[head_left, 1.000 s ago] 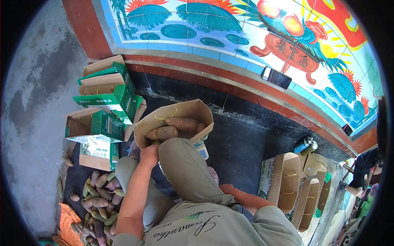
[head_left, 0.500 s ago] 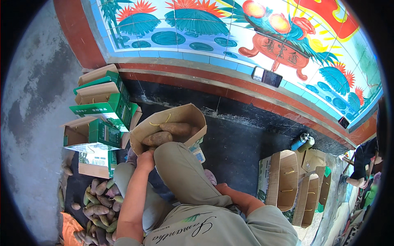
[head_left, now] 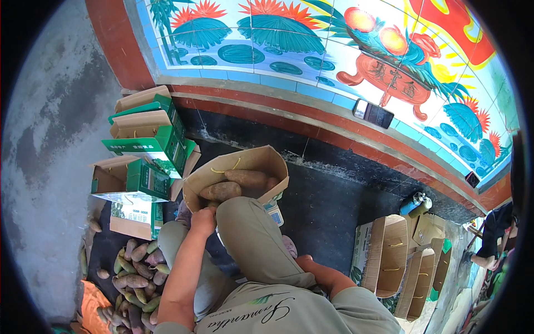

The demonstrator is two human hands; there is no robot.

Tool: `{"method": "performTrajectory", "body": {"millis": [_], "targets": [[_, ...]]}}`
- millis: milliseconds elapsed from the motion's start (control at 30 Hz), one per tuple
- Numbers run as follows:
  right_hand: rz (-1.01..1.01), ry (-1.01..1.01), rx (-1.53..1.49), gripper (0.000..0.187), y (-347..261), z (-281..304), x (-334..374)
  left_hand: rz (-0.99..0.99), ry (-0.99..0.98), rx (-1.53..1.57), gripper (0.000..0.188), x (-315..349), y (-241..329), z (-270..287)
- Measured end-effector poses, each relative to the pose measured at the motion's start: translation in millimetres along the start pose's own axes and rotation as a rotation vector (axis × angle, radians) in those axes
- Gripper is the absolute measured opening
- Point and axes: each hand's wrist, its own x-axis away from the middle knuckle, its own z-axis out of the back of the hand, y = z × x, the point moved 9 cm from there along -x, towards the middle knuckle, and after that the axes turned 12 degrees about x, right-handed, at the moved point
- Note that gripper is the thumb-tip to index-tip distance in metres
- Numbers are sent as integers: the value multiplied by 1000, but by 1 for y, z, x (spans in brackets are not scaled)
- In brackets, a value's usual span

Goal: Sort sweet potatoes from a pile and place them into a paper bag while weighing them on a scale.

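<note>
At far left, an orange sheet (head_left: 92,306) lies against a large pile (head_left: 130,281) of tubers on the floor, none of these boxed. Behind it, green boxes (head_left: 147,181) stand stacked, their tops open; no tubers show in the parts I can see. The left hand (head_left: 203,218) meets the near rim of the open box (head_left: 267,158) in front of the person; its fingertips are hidden, so I cannot tell whether they pinch anything. This box is only part filled: a few tubers (head_left: 221,191) lie in it, with bare cardboard visible above them. Just beside it, partly covered, is what looks like a scale (head_left: 275,216). The right hand (head_left: 303,261) is down by the knee, its fingers mostly hidden, their state unclear. Further right, a phone (head_left: 372,114) rests on the ledge, more open boxes (head_left: 386,250) stand waiting, and two bottles (head_left: 414,205) are behind them.
</note>
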Motion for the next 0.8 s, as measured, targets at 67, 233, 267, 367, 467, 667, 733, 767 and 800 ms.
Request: {"method": "performTrajectory", "body": {"millis": [67, 233, 267, 367, 467, 667, 733, 767, 800], "targets": [[1, -16, -18, 42, -1, 3, 3, -3, 13, 9, 18, 1, 0, 1], [23, 17, 10, 41, -1, 0, 1, -20, 19, 4, 17, 1, 3, 3], [32, 37, 6, 41, -1, -2, -1, -22, 17, 6, 17, 2, 5, 3], [63, 61, 28, 39, -1, -9, -8, -3, 3, 19, 17, 2, 4, 3], [73, 49, 33, 37, -1, -13, -15, -31, -4, 3, 17, 0, 0, -2], [104, 68, 64, 39, -8, 1, 2, -27, -10, -15, 18, -4, -3, -5], [106, 71, 7, 41, -12, 15, 19, -11, -18, 9, 18, -3, -2, -2], [107, 78, -46, 42, -14, 23, 25, -12, -22, 7, 18, -2, -1, -1], [101, 75, -56, 42, -12, 22, 26, -3, -22, 17, 19, -1, 1, 1]]}}
